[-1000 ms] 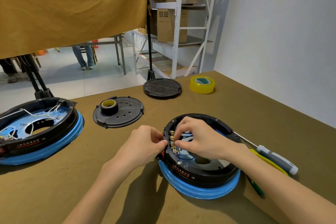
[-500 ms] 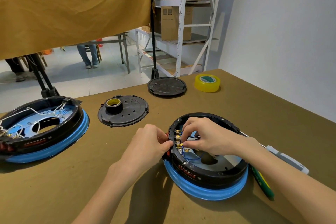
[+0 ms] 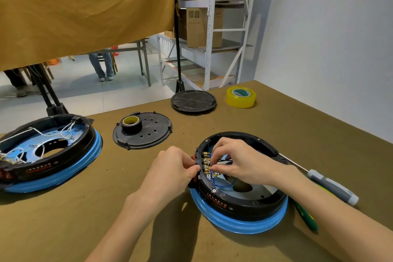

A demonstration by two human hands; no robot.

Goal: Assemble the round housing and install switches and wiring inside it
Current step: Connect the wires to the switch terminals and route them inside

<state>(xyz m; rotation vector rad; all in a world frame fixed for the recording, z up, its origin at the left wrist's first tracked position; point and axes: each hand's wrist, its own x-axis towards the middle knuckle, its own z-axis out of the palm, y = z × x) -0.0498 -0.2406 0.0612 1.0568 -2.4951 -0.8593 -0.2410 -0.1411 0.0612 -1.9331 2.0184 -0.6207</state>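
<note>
A round black housing (image 3: pixel 240 203) on a blue ring sits on the table in front of me. A row of switches with brass terminals (image 3: pixel 206 166) is set in its left wall, and a thin blue wire (image 3: pixel 223 186) loops across its floor. My left hand (image 3: pixel 173 171) grips the switch block from outside the wall, fingers curled on its red buttons. My right hand (image 3: pixel 238 162) reaches inside the housing and pinches a wire connector at the terminals.
A second housing (image 3: pixel 49 155) with white wires lies at the left. Behind stand a black lid (image 3: pixel 148 134) carrying a black tape roll (image 3: pixel 131 125), another black lid (image 3: pixel 193 102) and yellow tape (image 3: pixel 240 97). A grey-handled screwdriver (image 3: pixel 331 186) and a green one (image 3: pixel 306 217) lie at the right.
Both hands stay at the switch block. My right fingers have shifted slightly along the terminals. The view has drifted a little.
</note>
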